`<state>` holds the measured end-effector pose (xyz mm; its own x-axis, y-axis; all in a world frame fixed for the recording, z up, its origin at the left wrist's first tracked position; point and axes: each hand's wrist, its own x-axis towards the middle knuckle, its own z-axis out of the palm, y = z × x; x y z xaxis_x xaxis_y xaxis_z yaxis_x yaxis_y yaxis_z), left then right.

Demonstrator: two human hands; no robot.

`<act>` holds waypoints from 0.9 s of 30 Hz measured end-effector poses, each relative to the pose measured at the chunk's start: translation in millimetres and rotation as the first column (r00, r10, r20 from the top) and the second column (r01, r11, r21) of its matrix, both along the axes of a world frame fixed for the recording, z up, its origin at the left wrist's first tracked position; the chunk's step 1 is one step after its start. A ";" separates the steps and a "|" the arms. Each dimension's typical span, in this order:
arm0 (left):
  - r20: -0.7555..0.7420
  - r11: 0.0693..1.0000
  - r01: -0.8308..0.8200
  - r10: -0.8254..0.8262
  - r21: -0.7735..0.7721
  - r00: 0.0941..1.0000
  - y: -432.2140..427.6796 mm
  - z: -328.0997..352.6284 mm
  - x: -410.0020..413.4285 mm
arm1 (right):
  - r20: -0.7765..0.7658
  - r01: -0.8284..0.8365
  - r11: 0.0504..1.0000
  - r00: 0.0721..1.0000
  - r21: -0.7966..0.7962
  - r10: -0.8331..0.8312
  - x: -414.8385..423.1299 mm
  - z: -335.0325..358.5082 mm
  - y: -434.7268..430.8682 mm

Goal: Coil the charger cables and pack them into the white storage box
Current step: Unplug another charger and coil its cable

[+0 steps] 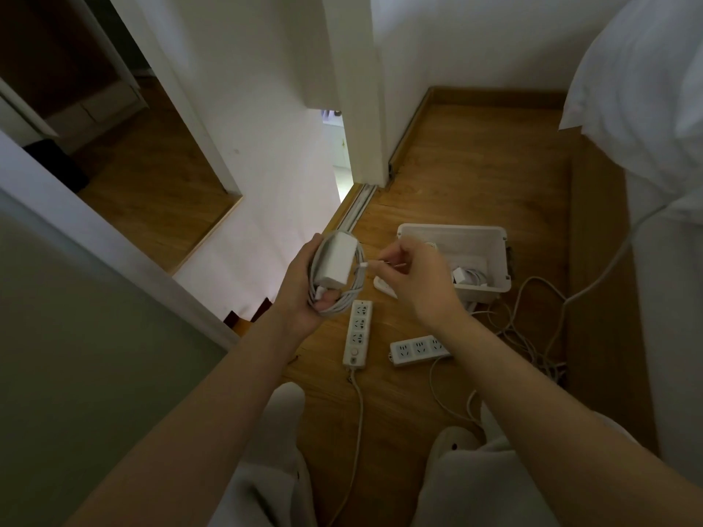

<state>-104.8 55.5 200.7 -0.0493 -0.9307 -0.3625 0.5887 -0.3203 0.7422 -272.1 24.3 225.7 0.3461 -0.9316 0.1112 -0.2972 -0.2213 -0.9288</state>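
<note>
The fingertips [390, 257] of the right hand [418, 279] pinch the free end of a white cable [352, 294]. That short end runs level, its tip pointing left, away from the white storage box [452, 228]. The left hand [304, 290] holds the rest, thumb [327, 296] and fingers curled around the coiled loops with a white charger [336, 262] in their middle. The coil is an oval, held in the air just left of the box, its long side running from the person toward the far wall. The box sits open on the wooden floor [456, 165], with another coiled charger [469, 277] inside. Two power strips [357, 330] lie on the floor on the near side of the box.
</note>
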 end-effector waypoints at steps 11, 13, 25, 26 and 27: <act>0.367 0.989 0.147 -0.129 -0.022 0.921 16.9 24.9 -33.0 | -0.337 -0.009 0.992 0.940 0.122 0.050 -7.1 -18.1 -15.2; 0.391 0.992 0.129 -0.117 -0.004 0.913 17.0 23.7 -35.0 | -0.188 0.034 0.945 0.982 0.325 0.029 -3.3 -9.5 -14.8; 0.852 0.944 -0.062 0.320 -0.324 0.415 8.4 11.9 -30.2 | 0.217 -0.149 0.908 0.974 0.391 0.067 7.4 -3.7 7.0; 0.862 0.942 -0.042 0.323 -0.333 0.391 8.9 12.3 -31.4 | 0.223 -0.142 0.910 0.973 0.389 0.056 7.9 -3.7 7.7; 0.880 0.943 -0.008 0.313 -0.333 0.358 8.1 12.3 -31.3 | 0.230 -0.135 0.913 0.972 0.386 0.047 7.9 -4.2 7.7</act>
<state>-136.1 63.7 213.0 0.3280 -0.9338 0.1432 -0.4798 -0.0341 0.8767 -264.2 32.0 221.5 0.4410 -0.8792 -0.1803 -0.0809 0.1611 -0.9836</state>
